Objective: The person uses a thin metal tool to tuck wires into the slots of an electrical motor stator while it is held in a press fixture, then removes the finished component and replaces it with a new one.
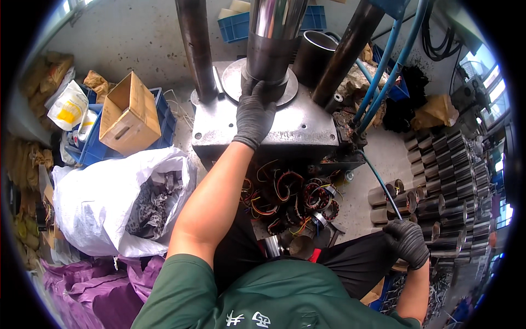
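Note:
My left hand [253, 116], in a dark glove, reaches forward to the press. Its outstretched fingers lie against the lower part of a dark metal cylinder [268, 68], which stands on a round plate [290, 94] under the shiny ram [276, 19]. Its fingertips are partly lost against the dark metal. My right hand [406, 243], also gloved, is wrapped round the end of a long thin lever [382, 186] running up to the press's right side. Below the steel press table [263, 137], between my legs, lie several wire-wound motor stators [318, 196].
Rows of metal cylinders [446, 205] stand on the floor at the right. A white sack [93, 203] of scrap, a cardboard box [131, 115] in a blue crate [167, 118] and purple sacking [104, 290] fill the left. Dark columns [194, 49] flank the ram; blue hoses [390, 71] hang right.

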Demonstrator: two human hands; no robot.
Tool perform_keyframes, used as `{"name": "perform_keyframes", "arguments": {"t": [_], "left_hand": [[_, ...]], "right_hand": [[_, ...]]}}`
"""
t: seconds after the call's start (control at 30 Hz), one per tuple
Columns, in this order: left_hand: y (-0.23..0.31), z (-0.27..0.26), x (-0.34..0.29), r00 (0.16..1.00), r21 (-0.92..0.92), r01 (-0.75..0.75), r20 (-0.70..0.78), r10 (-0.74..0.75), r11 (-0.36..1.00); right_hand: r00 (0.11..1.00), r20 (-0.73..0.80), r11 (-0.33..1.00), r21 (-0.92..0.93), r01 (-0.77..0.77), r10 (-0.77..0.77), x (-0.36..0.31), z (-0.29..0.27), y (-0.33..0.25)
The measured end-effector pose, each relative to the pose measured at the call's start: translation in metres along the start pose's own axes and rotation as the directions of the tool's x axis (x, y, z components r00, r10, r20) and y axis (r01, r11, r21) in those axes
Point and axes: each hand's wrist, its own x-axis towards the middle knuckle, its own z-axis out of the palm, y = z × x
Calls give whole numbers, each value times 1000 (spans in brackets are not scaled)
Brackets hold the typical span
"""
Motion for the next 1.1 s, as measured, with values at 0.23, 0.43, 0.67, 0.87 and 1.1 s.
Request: {"name": "perform_keyframes", "arguments": {"t": [0.23, 0.43, 0.67, 0.87, 1.1], "left_hand": [[-3, 3, 0, 1000, 19, -8, -16, 8, 1000], [-4, 3, -1, 999, 3, -24, -23, 24, 1000], [-3, 2, 0, 999, 8, -35, -28, 36, 999], [0, 1, 0, 1000, -7, -9, -13, 9, 1000], [2, 2, 0, 1000, 1, -11, -14, 11, 1000]], "right_hand": [[1000, 20, 998, -57, 5, -4, -1, 2, 4], [999, 32, 998, -53, -39, 41, 1, 0, -1], [999, 45, 998, -66, -9, 12, 2, -3, -2], [998, 62, 998, -61, 18, -14, 4, -7, -3], [998, 63, 996, -82, 25, -19, 13, -22, 2]]}}
